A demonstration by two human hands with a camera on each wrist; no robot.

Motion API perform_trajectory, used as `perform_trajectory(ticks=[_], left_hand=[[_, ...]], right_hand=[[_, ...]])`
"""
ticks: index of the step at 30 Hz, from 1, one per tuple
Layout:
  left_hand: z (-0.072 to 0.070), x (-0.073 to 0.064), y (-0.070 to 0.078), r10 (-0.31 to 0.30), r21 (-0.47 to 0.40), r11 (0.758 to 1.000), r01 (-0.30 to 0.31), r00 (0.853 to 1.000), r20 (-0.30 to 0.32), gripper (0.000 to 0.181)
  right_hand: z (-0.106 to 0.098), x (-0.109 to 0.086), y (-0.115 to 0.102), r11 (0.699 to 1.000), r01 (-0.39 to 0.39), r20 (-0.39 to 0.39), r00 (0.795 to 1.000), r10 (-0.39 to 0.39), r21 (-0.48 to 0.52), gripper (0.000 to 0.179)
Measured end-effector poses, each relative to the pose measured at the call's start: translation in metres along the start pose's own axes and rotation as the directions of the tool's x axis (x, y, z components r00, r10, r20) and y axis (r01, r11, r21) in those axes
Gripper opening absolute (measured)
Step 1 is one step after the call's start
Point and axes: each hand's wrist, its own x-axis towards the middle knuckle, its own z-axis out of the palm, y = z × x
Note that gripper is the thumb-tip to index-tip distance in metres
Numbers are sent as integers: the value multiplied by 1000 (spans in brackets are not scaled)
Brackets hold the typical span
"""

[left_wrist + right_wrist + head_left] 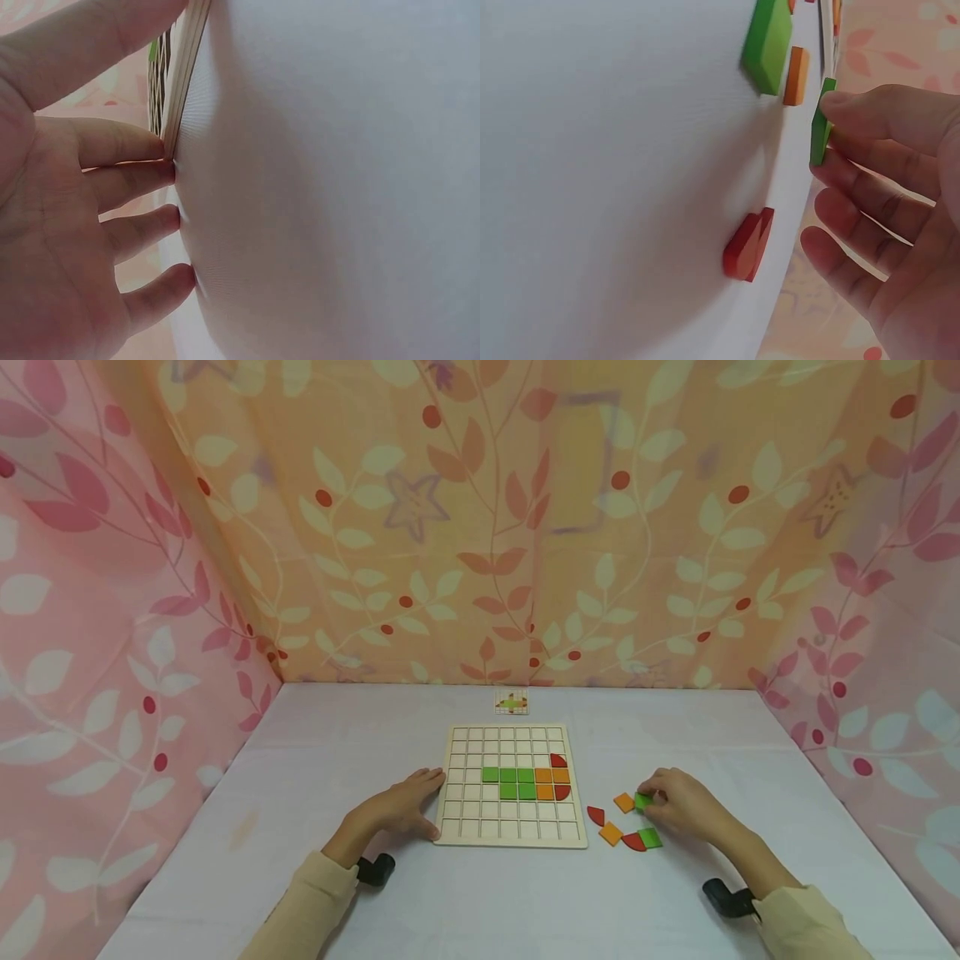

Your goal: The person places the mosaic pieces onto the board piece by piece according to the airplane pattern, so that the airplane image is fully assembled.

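Note:
A wooden grid board (463, 814) lies flat on the white table, holding several green (508, 775) and orange square tiles (543, 792) plus two red quarter-circle tiles (562, 792). My left hand (405, 806) rests at the board's left edge; thumb and fingertips touch the rim, fingers fairly straight in the left wrist view. To the board's right, my right hand (682, 804) pinches a green square tile (823, 124) between thumb and fingers. Seen from the right wrist, this tile is tilted on edge, above the table. Red pieces (748, 247) lie on the table near that hand.
Loose tiles lie between board and right hand: two orange squares (611, 834), a red quarter circle (596, 816), another red one (634, 842) and a green square (650, 837). A small pattern card (512, 702) lies behind the board. Patterned curtains (375, 568) enclose the table.

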Motion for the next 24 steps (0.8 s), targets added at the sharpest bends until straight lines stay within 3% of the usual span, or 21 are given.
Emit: perform_trajectory(ticks=[7, 21, 24], left_hand=[[0, -1, 2, -10, 10, 1000, 10, 1000, 2, 96], [0, -3, 1, -4, 4, 1000, 4, 1000, 5, 95], [-1, -3, 1, -3, 6, 1000, 3, 1000, 1, 95]], right_hand=[[2, 12, -12, 999, 40, -3, 999, -40, -1, 19], [14, 44, -54, 998, 12, 52, 999, -15, 55, 25], [17, 53, -63, 997, 47, 59, 997, -51, 56, 27]])
